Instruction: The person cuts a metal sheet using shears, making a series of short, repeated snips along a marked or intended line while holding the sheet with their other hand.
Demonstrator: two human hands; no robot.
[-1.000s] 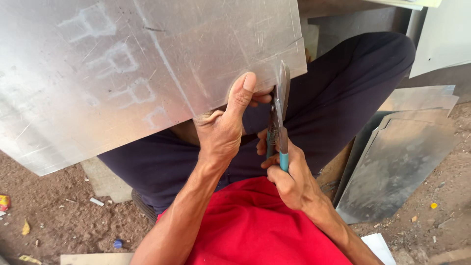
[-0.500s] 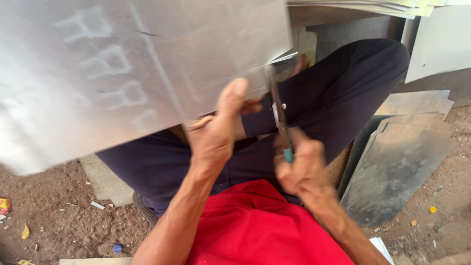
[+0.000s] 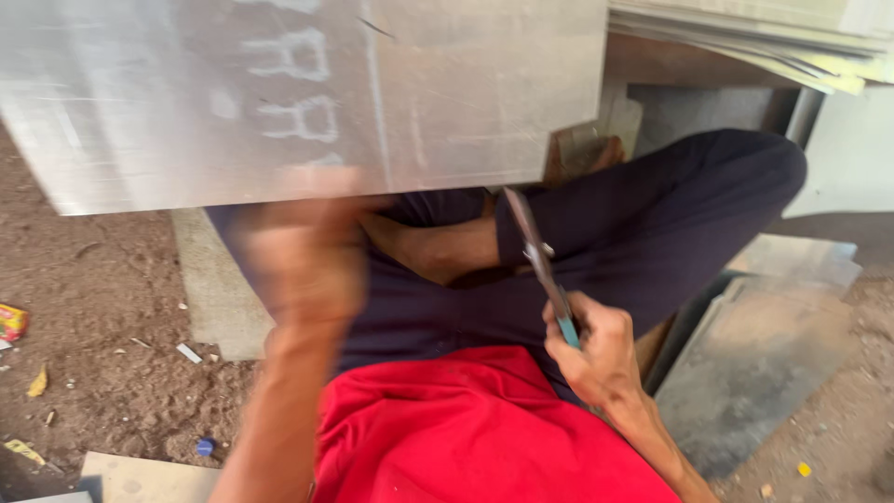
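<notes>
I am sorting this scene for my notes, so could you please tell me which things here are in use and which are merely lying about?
In use:
- metal sheet, steadied by the blurred left hand
- tin snips, teal handle gripped in the right hand, blades at the sheet's lower edge

Lying about:
- grey metal offcuts on the ground
- stacked sheets
- small blue cap
- yellow wrapper

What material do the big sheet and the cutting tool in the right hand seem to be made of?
Sheet: probably thin metal, dull silver-grey with a soft sheen and a straight, thin edge. Snips, held by the right hand: grey metal blades; the handles look coated in teal plastic or rubber, though blur leaves this uncertain.
</notes>
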